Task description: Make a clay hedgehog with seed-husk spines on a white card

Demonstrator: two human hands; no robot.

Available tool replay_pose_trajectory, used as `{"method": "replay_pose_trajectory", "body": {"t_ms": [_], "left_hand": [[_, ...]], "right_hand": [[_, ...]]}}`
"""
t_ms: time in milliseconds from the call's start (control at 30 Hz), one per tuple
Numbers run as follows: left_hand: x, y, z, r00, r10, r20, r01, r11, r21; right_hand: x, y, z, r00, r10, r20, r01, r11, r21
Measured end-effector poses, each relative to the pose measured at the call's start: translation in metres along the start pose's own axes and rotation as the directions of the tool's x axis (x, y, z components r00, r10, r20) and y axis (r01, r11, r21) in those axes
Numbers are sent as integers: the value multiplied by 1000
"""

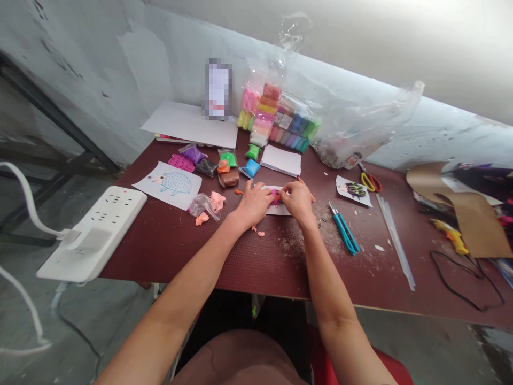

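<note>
My left hand (255, 204) rests on a small white card (279, 210) with its fingers stretched out, the fingertips beside a magenta patch of clay (274, 197). My right hand (297, 199) is closed in a pinch over the same card; what it holds is hidden by the fingers. A bit of orange shows between the hands. An orange stick-like thing (308, 191) pokes out past the right hand, and I cannot tell whether it is held. Peach clay crumbs (261, 233) lie just below the left hand.
Peach clay (217, 201), bagged brown clay (228, 178) and a hedgehog drawing (173, 183) lie left. Right are a finished hedgehog card (354, 190), scissors (371, 183), a teal cutter (345, 231), glue sticks (395, 241) and a glue gun (452, 236). A power strip (120, 214) overhangs the left edge.
</note>
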State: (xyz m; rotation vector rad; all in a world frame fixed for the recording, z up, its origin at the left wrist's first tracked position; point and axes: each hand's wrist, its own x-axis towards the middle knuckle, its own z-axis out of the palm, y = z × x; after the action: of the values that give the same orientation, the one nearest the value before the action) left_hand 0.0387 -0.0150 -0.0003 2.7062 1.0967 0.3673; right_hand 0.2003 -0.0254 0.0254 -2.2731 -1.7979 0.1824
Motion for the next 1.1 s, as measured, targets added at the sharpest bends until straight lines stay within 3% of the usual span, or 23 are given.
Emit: {"method": "replay_pose_trajectory", "body": {"t_ms": [333,633,867,1000,1100], "left_hand": [[0,0,1,1000,1,-8,-1,1000,-4],[0,2,-8,998,-3,61,4,1000,-11],[0,2,-3,1000,4,27,-4,1000,1],[0,2,-2,999,6,36,-6,1000,0],[1,1,-1,999,22,37,-21,1000,-16]], "right_hand": [[-1,-7,0,999,-19,29,22,995,-98],[-3,2,-3,998,32,-60,-29,999,41],[-11,35,-29,980,107,-166,-100,994,50],[-26,62,-47,970,209,-127,-210,978,10],[-33,64,-47,976,188,-107,-183,982,53]]}}
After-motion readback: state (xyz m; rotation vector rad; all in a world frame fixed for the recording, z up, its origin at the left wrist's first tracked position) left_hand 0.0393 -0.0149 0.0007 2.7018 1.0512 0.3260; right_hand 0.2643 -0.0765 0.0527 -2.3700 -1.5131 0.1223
